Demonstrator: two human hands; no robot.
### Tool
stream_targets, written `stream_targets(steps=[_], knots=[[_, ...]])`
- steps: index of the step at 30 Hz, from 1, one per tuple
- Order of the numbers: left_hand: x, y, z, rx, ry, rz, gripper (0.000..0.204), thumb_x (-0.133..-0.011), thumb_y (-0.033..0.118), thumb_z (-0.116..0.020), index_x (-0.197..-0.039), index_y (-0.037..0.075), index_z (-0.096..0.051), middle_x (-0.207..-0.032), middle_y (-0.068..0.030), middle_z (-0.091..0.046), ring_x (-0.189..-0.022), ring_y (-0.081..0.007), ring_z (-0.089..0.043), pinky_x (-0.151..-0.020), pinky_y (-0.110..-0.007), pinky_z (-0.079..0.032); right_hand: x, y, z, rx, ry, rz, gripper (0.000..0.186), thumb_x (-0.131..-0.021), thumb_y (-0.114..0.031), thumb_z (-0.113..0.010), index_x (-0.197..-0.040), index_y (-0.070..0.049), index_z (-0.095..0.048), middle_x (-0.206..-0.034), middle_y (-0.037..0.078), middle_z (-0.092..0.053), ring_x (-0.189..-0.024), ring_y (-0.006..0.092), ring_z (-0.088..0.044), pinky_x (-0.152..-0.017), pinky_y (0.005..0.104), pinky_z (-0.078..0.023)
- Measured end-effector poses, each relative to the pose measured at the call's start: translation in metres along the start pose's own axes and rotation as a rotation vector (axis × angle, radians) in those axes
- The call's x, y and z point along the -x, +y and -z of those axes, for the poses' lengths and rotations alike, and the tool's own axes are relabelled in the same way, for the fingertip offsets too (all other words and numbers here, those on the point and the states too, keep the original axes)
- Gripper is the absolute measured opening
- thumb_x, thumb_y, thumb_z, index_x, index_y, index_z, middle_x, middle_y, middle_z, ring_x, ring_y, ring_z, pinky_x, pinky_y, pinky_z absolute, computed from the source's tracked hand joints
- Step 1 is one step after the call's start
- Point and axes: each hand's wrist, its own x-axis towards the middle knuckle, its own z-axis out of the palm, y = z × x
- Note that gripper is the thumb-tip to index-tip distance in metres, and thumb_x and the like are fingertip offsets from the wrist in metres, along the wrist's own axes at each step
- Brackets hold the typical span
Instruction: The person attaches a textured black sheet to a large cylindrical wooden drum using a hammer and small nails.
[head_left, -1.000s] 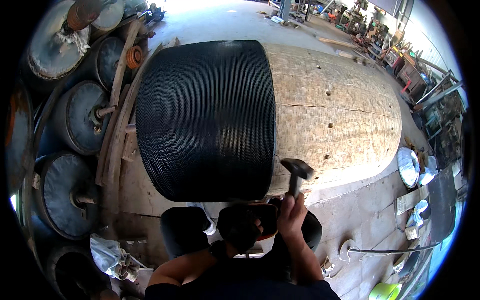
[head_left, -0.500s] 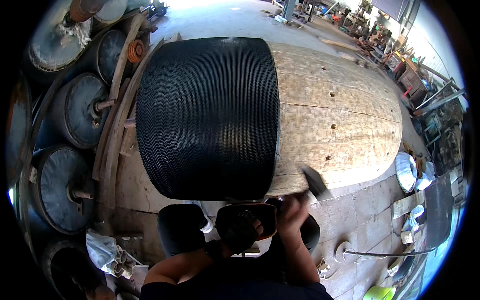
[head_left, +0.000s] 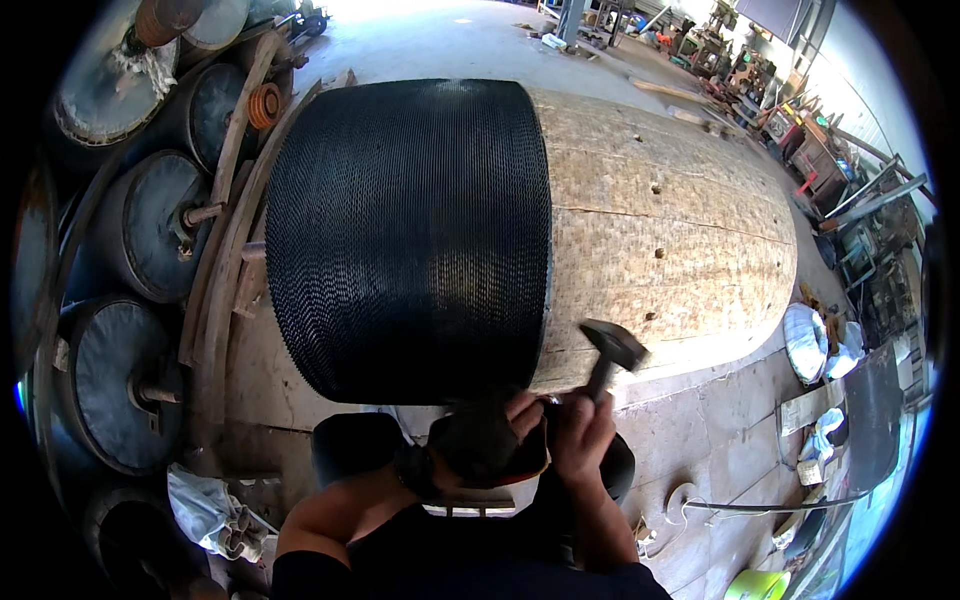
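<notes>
Holding the hammer (head_left: 611,348) by its handle, the R hand (head_left: 582,437) is lying just beside the L hand (head_left: 480,440). R fingers are sitting closed round the handle, no gap obs.; head is pointing up & away, presumably for clearance from both hands. Head is overlapping the drum (head_left: 670,220) in view; contact w/ wood cannot be confirmed.

L hand is wearing a dark glove w/ fingertips exposed & is resting over the container (head_left: 540,466), near the drum's lower edge. L fingers are bending partway, not spreading; whether they are pinching anything, cannot tell (too dark/small). Posn. is prob. giving reach to container & drum edge alike.

Drum is lying crosswise directly ahead, its black ribbed covering (head_left: 410,240) occupying the L portion, bare wood showing on the R. Covering's edge is meeting the wood approx. in line w/ the hands, prob. why both are working there.

Container is sitting between the knees (head_left: 355,445), apparently for easy access; contents n/d. Planks (head_left: 225,300) are lying between drum & rollers (head_left: 165,225) at L, poss. serving as separation.
</notes>
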Motion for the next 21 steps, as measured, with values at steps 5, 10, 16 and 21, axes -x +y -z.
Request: stream_targets(steps=[5,10,16,21], knots=[[-0.040,-0.051,0.028,-0.386,0.530,-0.243,0.031,-0.076,0.002,-0.078,-0.106,0.002,-0.071,-0.117,-0.0143,-0.061,-0.086,-0.0284,-0.067,-0.069,-0.040,-0.057,0.009,0.063,-0.005,0.119,0.043,0.125,0.018,-0.102,-0.016,-0.051,-0.098,0.001,-0.052,-0.079,0.018,-0.058,-0.069,0.0347,-0.058,-0.060,0.0438,-0.047],[-0.057,-0.100,0.033,-0.525,0.646,-0.299,0.038,-0.073,-0.002,-0.077,-0.110,0.005,-0.071,-0.115,-0.0129,-0.061,-0.091,-0.0311,-0.065,-0.076,-0.044,-0.057,0.000,0.005,0.002,0.097,-0.057,0.056,0.015,-0.101,-0.013,-0.049,-0.097,0.001,-0.051,-0.070,0.016,-0.056,-0.062,0.0323,-0.058,-0.054,0.0434,-0.045],[-0.054,-0.097,0.027,-0.531,0.641,-0.219,0.043,-0.071,-0.005,-0.076,-0.113,0.006,-0.070,-0.114,-0.0118,-0.061,-0.091,-0.0301,-0.065,-0.075,-0.042,-0.057,-0.008,0.016,0.000,0.318,-0.024,0.137,0.015,-0.099,-0.011,-0.049,-0.105,0.003,-0.053,-0.068,0.017,-0.059,-0.056,0.0341,-0.060,-0.051,0.0390,-0.046],[-0.057,-0.098,0.029,-0.546,0.663,-0.233,0.043,-0.070,-0.005,-0.076,-0.112,0.003,-0.070,-0.113,-0.0128,-0.062,-0.090,-0.0300,-0.066,-0.074,-0.040,-0.057,0.002,-0.012,0.010,0.182,-0.047,0.044,0.015,-0.098,-0.011,-0.055,-0.104,0.002,-0.054,-0.071,0.023,-0.062,-0.066,0.0436,-0.066,-0.057,0.0450,-0.051]])
